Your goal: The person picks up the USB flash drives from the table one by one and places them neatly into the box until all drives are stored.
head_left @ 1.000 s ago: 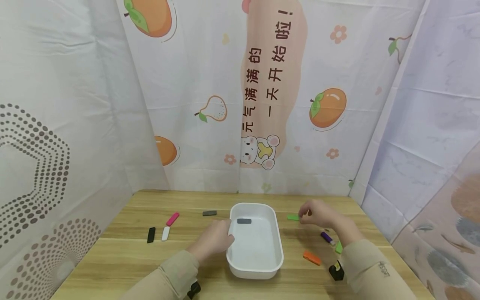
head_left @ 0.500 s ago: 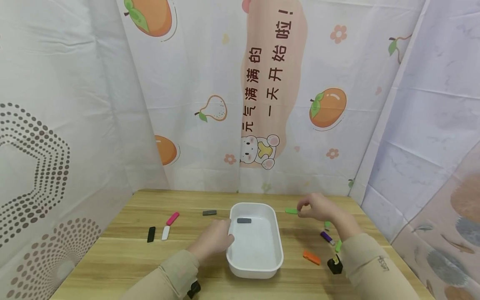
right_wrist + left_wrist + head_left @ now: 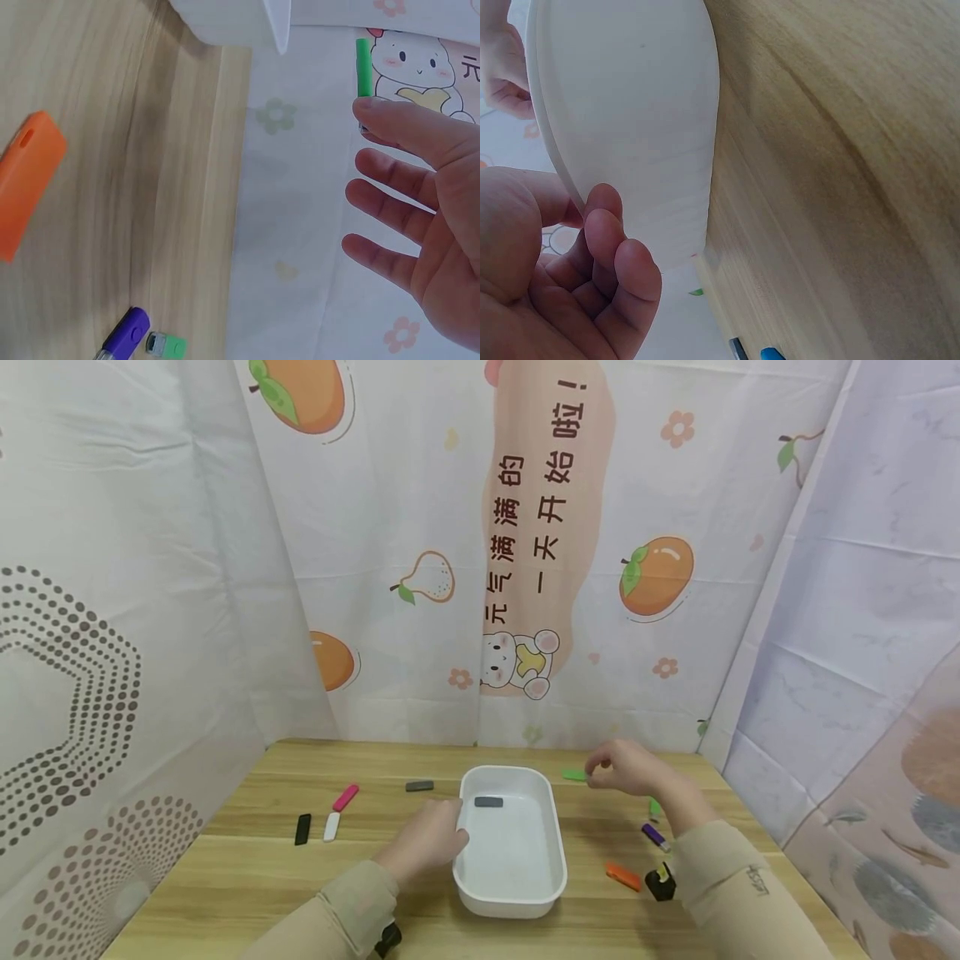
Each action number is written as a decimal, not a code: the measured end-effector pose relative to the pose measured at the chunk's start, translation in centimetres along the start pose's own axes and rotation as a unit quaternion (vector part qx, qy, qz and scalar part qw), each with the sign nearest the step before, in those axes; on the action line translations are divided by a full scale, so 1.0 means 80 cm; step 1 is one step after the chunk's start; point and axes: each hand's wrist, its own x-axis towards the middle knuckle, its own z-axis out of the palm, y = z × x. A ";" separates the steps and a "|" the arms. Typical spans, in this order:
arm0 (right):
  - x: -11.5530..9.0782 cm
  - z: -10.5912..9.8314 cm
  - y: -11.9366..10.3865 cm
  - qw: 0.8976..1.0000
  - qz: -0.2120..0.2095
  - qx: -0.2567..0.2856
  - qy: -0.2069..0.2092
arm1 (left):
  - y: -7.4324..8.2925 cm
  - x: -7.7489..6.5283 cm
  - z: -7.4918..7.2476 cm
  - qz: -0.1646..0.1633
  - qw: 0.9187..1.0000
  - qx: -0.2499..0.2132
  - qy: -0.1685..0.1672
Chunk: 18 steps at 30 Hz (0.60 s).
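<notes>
Two arms in beige sleeves extend forward.
Left hand lies nearer the body, fingers curled; right hand reaches farther, thumb and forefinger pinching, remaining fingers spread apart.

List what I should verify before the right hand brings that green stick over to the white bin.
1. Green stick held: ok, pinched by the right hand.
2. White bin steadied: ok, the left hand grips its left rim.
3. Room inside the bin: ok, only one gray stick lies there, toward the far end.
4. Stick above the bin: not ok, it is off to the bin's right.
5. Right sleeve clear of the black item: cannot tell, they meet in the head view.
</notes>
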 end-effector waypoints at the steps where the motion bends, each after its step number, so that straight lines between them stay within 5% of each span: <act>1: 0.001 -0.001 -0.001 1.000 0.000 0.002 0.000 | 0.000 0.000 0.000 0.001 1.000 -0.001 0.000; 11: 0.013 -0.002 -0.014 1.000 0.017 0.006 -0.006 | 0.002 0.002 0.002 -0.006 1.000 -0.001 -0.003; 18: 0.021 -0.003 -0.027 1.000 -0.010 0.005 0.002 | 0.002 0.003 0.002 -0.017 1.000 -0.010 -0.006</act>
